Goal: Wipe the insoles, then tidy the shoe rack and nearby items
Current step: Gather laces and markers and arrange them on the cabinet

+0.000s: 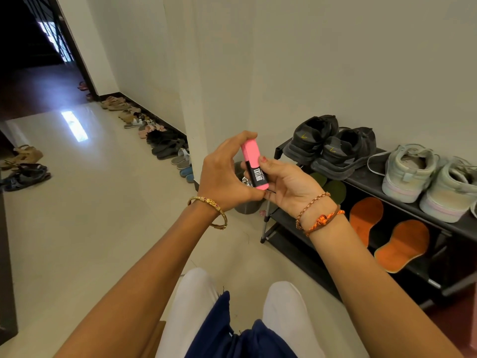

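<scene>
A pink marker with a black label [254, 165] is held upright in front of me. My left hand [224, 174] grips its pink cap end, and my right hand [286, 183] grips its lower body. To the right stands the black shoe rack [366, 180]. On the rack's top shelf sit a black pair of shoes [333, 146] and a pale pair of sneakers [423, 177]. Two orange insoles [402, 245] lie on the lower shelf, with green insoles [333, 188] further back.
A grey bin [246, 206] with crumpled foil stands on the floor behind my hands, beside the rack. A row of sandals and slippers [157, 135] lines the left wall. More sandals [24, 166] lie at the far left. My knees fill the bottom.
</scene>
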